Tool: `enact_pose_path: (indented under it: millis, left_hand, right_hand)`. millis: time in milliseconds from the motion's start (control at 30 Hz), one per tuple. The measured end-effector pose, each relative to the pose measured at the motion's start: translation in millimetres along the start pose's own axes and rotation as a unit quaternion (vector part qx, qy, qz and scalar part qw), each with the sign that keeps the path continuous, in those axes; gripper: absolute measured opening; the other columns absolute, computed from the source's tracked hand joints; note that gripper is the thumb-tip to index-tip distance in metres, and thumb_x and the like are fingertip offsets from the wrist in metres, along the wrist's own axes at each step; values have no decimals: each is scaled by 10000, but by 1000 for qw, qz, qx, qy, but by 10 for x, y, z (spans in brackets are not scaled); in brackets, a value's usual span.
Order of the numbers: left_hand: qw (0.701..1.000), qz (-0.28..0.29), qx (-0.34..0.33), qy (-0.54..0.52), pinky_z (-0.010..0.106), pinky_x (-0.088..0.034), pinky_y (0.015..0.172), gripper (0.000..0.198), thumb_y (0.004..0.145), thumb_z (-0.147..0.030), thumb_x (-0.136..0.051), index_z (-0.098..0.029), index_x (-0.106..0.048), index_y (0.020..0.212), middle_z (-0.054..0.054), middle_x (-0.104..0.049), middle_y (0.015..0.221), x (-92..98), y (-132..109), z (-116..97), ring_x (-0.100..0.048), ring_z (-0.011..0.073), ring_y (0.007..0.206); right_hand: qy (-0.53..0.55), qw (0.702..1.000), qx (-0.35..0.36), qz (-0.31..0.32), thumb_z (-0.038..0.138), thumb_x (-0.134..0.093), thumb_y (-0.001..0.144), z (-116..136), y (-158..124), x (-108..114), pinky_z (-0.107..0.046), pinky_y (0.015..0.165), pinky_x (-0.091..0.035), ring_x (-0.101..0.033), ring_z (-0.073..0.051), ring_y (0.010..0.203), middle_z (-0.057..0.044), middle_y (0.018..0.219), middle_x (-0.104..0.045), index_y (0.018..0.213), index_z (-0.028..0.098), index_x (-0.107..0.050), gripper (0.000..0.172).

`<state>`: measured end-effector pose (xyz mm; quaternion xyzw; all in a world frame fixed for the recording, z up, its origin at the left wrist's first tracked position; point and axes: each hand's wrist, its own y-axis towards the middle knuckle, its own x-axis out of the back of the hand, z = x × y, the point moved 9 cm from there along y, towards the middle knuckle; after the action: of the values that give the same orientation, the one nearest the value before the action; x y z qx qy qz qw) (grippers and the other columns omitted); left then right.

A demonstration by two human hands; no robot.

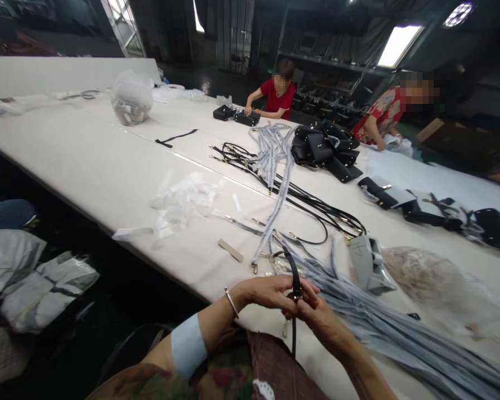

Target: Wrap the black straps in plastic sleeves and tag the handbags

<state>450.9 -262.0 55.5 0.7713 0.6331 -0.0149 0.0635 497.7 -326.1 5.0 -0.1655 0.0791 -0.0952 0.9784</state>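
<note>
Close to the table's front edge, my left hand (270, 291) and my right hand (320, 316) meet at a black strap (292, 266) with a gold-coloured buckle. The fingers of both hands are closed on it around the buckle. One end of the strap curves up above my hands; the other hangs down toward my lap. Just beyond lie several straps in grey wrapping (333, 289) with gold-coloured clasps, running off to the right. A small brown strip (230, 250) lies left of them on the table.
Black straps (308, 203) lie across the table (120, 166) behind my hands, near piled black bags (325, 147). Crumpled plastic (183, 200) is at left, a grey box (369, 264) at right. A person in red (277, 97) and another in a patterned top (379, 116) work across the table.
</note>
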Motion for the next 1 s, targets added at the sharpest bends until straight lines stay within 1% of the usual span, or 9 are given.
enact_pose_path:
  millis: [100, 233, 333, 433, 567, 667, 767, 867, 1000]
  left_hand:
    - [991, 49, 18, -126, 338, -524, 710, 537, 796, -312, -698, -176, -568, 1299, 44, -638, 932, -83, -8, 159, -637, 164, 691]
    - [964, 74, 20, -254, 317, -496, 679, 641, 709, -354, -776, -145, -579, 1282, 38, -644, 858, -173, -18, 321, -643, 182, 684]
    - [952, 39, -8, -303, 283, -432, 644, 663, 698, -470, -764, -96, -623, 1226, 52, -638, 816, -115, 6, 342, -596, 160, 654]
    - [959, -13, -18, -283, 275, -383, 635, 689, 760, -635, -667, -66, -670, 1150, 66, -623, 779, -13, 47, 340, -528, 134, 620]
    - [966, -58, 6, -253, 261, -354, 647, 681, 752, -662, -680, -98, -688, 1134, 34, -578, 753, 60, 97, 349, -484, 118, 634]
    - [958, -68, 15, -278, 252, -327, 627, 710, 739, -653, -704, -98, -669, 1180, 15, -544, 717, 61, 125, 362, -433, 104, 617]
    - [946, -61, 13, -320, 251, -347, 634, 675, 737, -624, -722, -97, -678, 1157, 27, -565, 738, 41, 149, 377, -453, 104, 616]
    - [927, -53, 4, -370, 272, -419, 698, 604, 734, -571, -753, -103, -690, 1111, 76, -632, 860, 37, 178, 402, -539, 127, 674]
    - [885, -157, -10, -439, 356, -450, 920, 471, 824, -542, -676, -119, -693, 1029, 158, -666, 1115, 210, 209, 542, -641, 216, 955]
  right_hand:
    - [-2, 1000, -22, -11, 606, -699, 797, -28, -45, -58, -382, 712, -554, -646, -203, 687, -60, 959, -672, 1369, 255, -527, 693]
    - [-37, 998, -26, -40, 587, -679, 824, 55, -85, -115, -331, 624, -533, -611, -178, 609, -58, 864, -673, 1352, 238, -561, 643]
    - [11, 997, -46, -62, 592, -662, 838, 25, -103, -106, -307, 609, -511, -601, -177, 642, -40, 784, -645, 1374, 206, -552, 670]
    - [55, 990, -56, -114, 582, -683, 829, -17, -124, 12, -323, 680, -521, -619, -188, 746, -53, 865, -667, 1380, 207, -557, 679]
    - [22, 983, -90, -161, 562, -721, 806, -24, -156, 173, -381, 810, -530, -662, -208, 790, -52, 891, -702, 1394, 192, -550, 716]
    - [2, 985, -96, -144, 612, -728, 767, 0, -145, 162, -397, 755, -568, -691, -249, 801, -77, 919, -714, 1415, 177, -525, 807]
    - [-60, 979, -64, -183, 626, -692, 789, 31, -166, 214, -369, 672, -575, -678, -224, 662, -60, 781, -713, 1412, 168, -528, 790]
    - [-93, 971, -37, -219, 602, -660, 825, 3, -221, 258, -325, 622, -555, -642, -187, 563, -41, 695, -691, 1229, 183, -670, 582]
    - [-56, 971, -55, -225, 614, -709, 776, -145, -285, 274, -308, 584, -529, -633, -185, 556, -62, 689, -693, 932, 168, -729, 474]
